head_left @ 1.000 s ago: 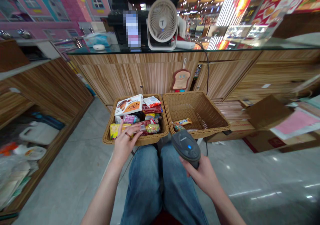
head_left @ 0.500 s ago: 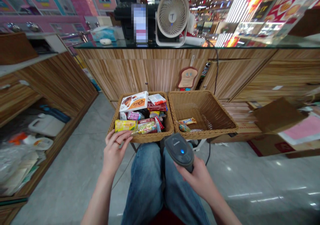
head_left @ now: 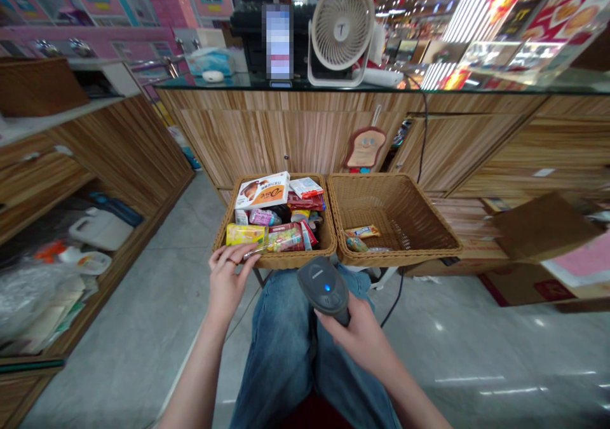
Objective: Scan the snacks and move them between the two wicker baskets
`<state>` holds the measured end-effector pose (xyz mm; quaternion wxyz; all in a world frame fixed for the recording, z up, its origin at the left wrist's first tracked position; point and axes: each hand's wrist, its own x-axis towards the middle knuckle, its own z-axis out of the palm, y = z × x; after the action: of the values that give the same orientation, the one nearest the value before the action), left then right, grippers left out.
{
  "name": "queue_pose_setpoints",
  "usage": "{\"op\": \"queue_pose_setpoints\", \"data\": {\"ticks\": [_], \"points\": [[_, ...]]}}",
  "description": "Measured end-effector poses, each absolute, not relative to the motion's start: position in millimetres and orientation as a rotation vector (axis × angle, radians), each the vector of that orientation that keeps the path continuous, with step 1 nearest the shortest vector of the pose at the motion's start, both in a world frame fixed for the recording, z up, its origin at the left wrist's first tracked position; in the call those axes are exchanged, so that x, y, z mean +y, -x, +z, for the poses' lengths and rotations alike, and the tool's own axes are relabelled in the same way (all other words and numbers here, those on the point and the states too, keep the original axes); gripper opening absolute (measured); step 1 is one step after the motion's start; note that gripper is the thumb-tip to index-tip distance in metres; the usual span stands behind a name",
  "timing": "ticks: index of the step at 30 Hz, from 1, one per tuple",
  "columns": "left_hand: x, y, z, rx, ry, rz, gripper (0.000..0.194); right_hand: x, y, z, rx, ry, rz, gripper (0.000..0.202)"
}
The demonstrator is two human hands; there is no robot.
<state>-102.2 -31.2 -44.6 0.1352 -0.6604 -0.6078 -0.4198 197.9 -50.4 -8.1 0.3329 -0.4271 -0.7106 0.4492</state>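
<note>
Well left of the filled basket (head_left: 286, 262), a wood-grain cabinet (head_left: 128, 143) has an open shelf with a white jug (head_left: 101, 227). Beyond the filled basket runs a wood-fronted counter (head_left: 238, 130) with a glass top; on it, from left to right, are a blue-and-white packet (head_left: 210, 61), a pixelated screen (head_left: 279, 41) and a pale fan (head_left: 342, 25). A toast-shaped figure (head_left: 366, 148) with a smiling face hangs on the counter front, up and to the right of the filled basket. Just beside that basket on its right is a second basket (head_left: 372, 203), holding a few small wrapped items (head_left: 363, 231); well to the right is an open cardboard box (head_left: 534, 225). The shiny grey floor (head_left: 171, 276) spreads on both sides.

In the filled basket, a white-and-orange box (head_left: 260, 192) reads "Dove"; its smaller characters are hard to make out. Lettering on the scanner (head_left: 324, 286) is too small to read.

At the near edge of the filled basket, the left hand (head_left: 231, 279) pinches the left end of a clear candy packet (head_left: 286, 241) between thumb and fingers. Nearer the person and to the right, the right hand (head_left: 357, 327) wraps the scanner's handle; a blue light glows on top.
</note>
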Motion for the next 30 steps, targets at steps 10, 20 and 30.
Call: {"op": "queue_pose_setpoints", "data": {"ticks": [10, 20, 30], "points": [[-32, 101, -48, -1.816, 1.896, -1.256, 0.027, -51, -194, -11, -1.823, 1.114, 1.216, 0.013], [-33, 99, -48, -1.823, 1.872, -1.302, 0.024, -53, -202, -14, -1.794, 1.136, 1.23, 0.015], [-15, 41, -21, -1.575, 1.971, -1.647, 0.02, -59, -224, -7, -1.788, 1.173, 1.138, 0.019]]}}
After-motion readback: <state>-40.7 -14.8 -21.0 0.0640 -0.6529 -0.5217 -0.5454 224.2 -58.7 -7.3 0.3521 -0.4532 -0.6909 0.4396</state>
